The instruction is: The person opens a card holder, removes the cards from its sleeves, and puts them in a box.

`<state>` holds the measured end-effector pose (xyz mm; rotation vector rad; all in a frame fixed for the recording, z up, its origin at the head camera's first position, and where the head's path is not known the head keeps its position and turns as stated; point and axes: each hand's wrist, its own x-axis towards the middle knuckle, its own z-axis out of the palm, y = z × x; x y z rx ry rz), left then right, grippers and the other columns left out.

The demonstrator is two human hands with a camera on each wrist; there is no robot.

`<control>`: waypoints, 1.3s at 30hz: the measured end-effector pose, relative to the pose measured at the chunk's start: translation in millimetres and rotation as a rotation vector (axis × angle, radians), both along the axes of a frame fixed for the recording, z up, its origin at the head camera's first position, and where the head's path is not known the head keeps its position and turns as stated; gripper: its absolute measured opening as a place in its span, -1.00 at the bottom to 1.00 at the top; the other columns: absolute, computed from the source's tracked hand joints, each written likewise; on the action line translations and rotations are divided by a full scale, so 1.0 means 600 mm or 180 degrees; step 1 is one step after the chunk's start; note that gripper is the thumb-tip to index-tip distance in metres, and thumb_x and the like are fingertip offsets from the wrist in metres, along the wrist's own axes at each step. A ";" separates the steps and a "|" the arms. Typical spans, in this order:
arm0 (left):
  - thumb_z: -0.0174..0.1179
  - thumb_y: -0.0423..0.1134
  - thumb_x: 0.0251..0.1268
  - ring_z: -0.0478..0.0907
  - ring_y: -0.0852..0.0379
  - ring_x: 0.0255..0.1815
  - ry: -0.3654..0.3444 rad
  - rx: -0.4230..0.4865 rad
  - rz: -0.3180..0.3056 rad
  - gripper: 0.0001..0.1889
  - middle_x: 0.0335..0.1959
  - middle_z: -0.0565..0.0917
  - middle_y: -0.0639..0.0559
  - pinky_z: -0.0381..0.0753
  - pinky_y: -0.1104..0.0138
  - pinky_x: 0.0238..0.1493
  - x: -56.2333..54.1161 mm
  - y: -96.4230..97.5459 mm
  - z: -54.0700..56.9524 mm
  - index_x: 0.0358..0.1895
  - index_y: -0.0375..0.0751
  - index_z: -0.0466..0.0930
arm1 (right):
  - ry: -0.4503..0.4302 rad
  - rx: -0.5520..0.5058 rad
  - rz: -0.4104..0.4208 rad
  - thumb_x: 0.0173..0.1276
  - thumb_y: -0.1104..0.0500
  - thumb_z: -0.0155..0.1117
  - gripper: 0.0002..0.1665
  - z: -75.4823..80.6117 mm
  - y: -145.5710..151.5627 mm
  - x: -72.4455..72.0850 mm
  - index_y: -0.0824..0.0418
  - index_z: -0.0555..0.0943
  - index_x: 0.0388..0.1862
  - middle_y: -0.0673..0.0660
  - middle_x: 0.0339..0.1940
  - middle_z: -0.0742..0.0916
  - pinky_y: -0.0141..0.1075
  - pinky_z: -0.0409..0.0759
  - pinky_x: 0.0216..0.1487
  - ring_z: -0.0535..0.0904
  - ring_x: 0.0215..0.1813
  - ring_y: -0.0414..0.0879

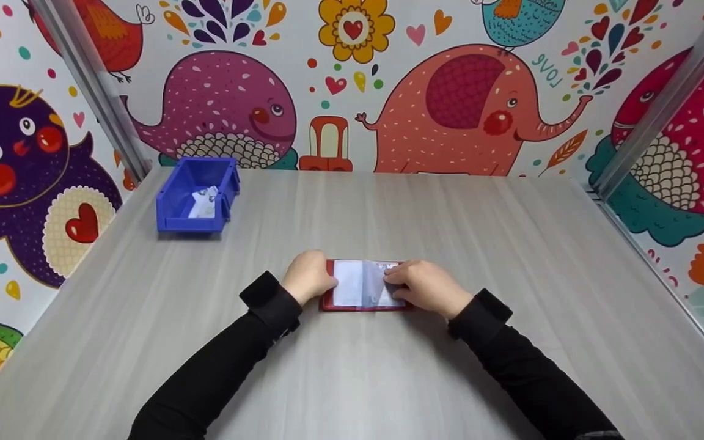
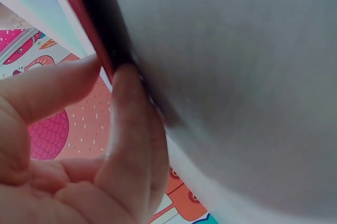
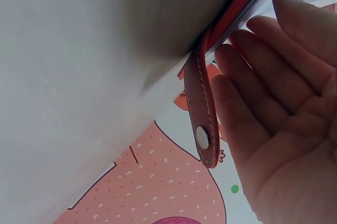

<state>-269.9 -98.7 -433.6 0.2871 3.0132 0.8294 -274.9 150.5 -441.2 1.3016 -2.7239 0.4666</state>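
- Cartoon animals on the wall (image 1: pixel 450 146) rise beyond a pale, wood-grained table (image 1: pixel 358 379); in the head view, the red card holder (image 1: pixel 347 287) lies spread on that table between both hands.
- Beyond the card holder and off to its left stands a blue bin (image 1: pixel 190 225) with white pieces (image 1: pixel 205 201) inside.
- Steadying the cover on one side while working the clear sleeve (image 1: pixel 371 286) on the other seems the sound way here; light fingertip pressure should spare the thin plastic from creasing.
- Both forearms slant inward from the near side of the card holder, black cuffs (image 1: pixel 272 302) well apart; the left hand (image 1: pixel 308 275) meets its left edge, the right hand (image 1: pixel 431 287) reaches over its right half.
- From the left wrist, the grip is plain: thumb on the inner face of the card holder, fingers (image 2: pixel 131 129) on its outer side, clamped on the edge. Holding only the margin, as here, looks wise, since it leaves the pages free.
- From the right wrist, a strap (image 3: pixel 195 89) with a metal snap (image 3: pixel 202 137) hangs past the card holder's edge. It is best kept out from under the fingers.
- Right-hand fingers extend in a gentle curve toward the card holder, thumb apart from them; whether they pinch the sleeve or merely touch it, I cannot tell.
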 end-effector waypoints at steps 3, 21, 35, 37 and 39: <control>0.30 -0.39 -0.06 0.33 0.03 -0.50 0.0016 -0.0006 0.0000 -0.75 -0.60 0.42 0.01 0.49 0.16 -0.33 0.001 0.000 0.000 -0.64 -0.21 0.36 | -0.0026 0.0014 -0.0019 0.11 0.42 0.45 -0.63 0.002 -0.002 0.001 0.32 0.74 -0.05 0.20 -0.04 0.76 -0.11 0.61 0.06 0.68 0.05 0.02; 0.30 -0.37 -0.07 0.42 -0.02 -0.48 0.0233 -0.0034 -0.0004 -0.82 -0.55 0.52 -0.07 0.54 0.08 -0.28 0.006 -0.001 -0.006 -0.58 -0.29 0.46 | 0.0008 -0.0010 0.0012 0.09 0.38 0.47 -0.69 0.001 -0.002 0.001 0.28 0.76 -0.13 0.15 -0.11 0.78 -0.15 0.65 -0.10 0.70 -0.05 0.01; 0.32 -0.36 0.08 0.39 0.04 -0.48 0.0377 0.0344 -0.0034 -0.84 -0.59 0.42 0.04 0.48 0.18 -0.34 0.019 -0.003 0.018 -0.46 -0.38 0.54 | 0.0000 -0.0011 0.0027 0.10 0.38 0.47 -0.71 0.001 -0.001 0.001 0.30 0.75 -0.13 0.17 -0.12 0.77 -0.13 0.65 -0.09 0.70 -0.06 0.02; 0.33 -0.35 0.09 0.48 0.01 -0.42 0.0388 0.0391 -0.0097 -0.82 -0.54 0.50 0.02 0.55 0.14 -0.24 0.025 0.002 0.021 -0.33 -0.43 0.60 | -0.0001 -0.0015 0.0027 0.09 0.39 0.47 -0.68 0.001 -0.001 0.000 0.31 0.75 -0.12 0.17 -0.12 0.77 -0.13 0.64 -0.06 0.70 -0.06 0.03; 0.34 -0.34 0.09 0.52 -0.02 -0.38 0.0378 0.0415 -0.0194 -0.79 -0.50 0.55 -0.01 0.56 0.12 -0.20 0.032 0.008 0.023 -0.27 -0.45 0.63 | 0.0000 -0.0018 0.0026 0.08 0.39 0.48 -0.65 0.001 -0.001 -0.001 0.32 0.75 -0.09 0.19 -0.10 0.77 -0.12 0.64 -0.04 0.70 -0.04 0.04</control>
